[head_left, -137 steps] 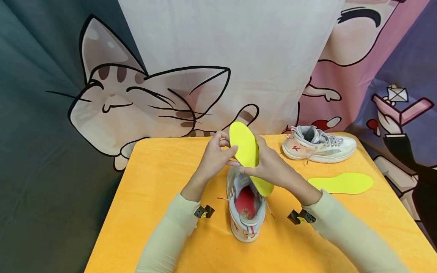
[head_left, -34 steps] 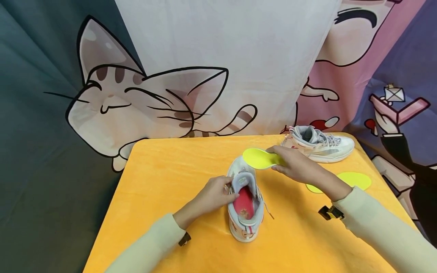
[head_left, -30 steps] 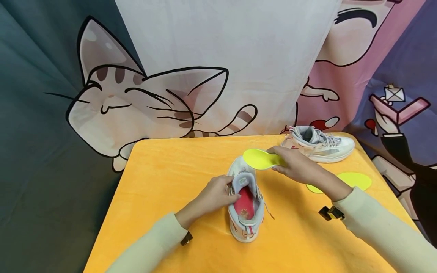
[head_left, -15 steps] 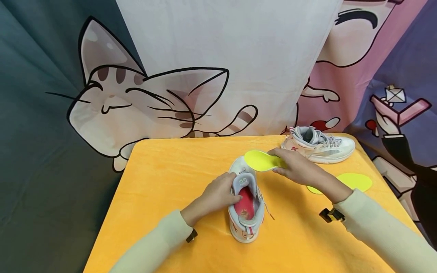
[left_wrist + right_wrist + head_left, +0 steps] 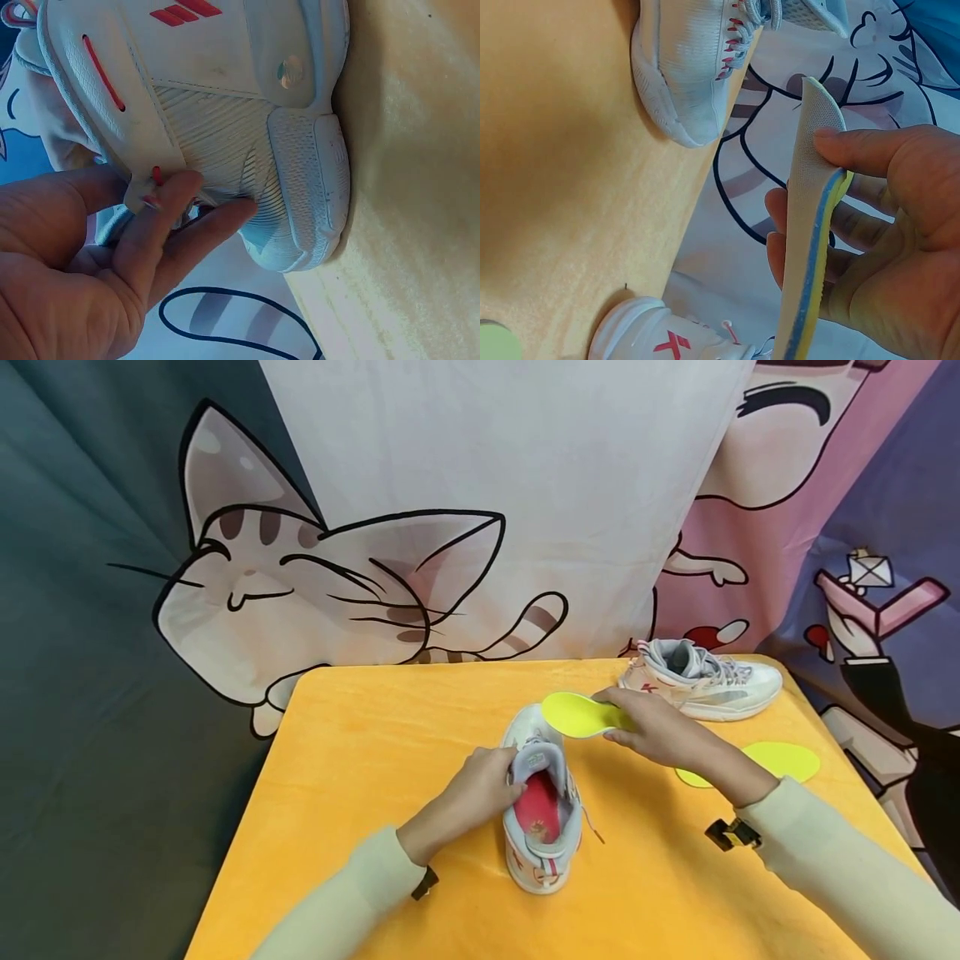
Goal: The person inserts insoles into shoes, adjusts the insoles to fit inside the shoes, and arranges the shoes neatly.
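Insole (image 5: 576, 716), yellow face up, held clear of table (image 5: 375, 727) by toe of near shoe (image 5: 542, 867); touching or not, can't tell. Pinched mid-length in R hand (image 5: 652, 727), thumb on pale mesh side, fingers curled round behind. L hand (image 5: 480, 787) gripping L side of same shoe, thumb at inner edge of collar, fingers outside. Main risk, prob.: free end bending or folding against collar b/c of thin, flexy sheet held only partway along. Poss. snag on tongue (image 5: 536, 761) w/ such a narrow mouth, or rucking over red footbed (image 5: 537, 808). Heel/toe reversal also poss. from misread outline. Tipping or skidding of shoe likely w/ slacker L grip. Lesser risk: mix-up w/ second insole (image 5: 783, 760), lying to R.
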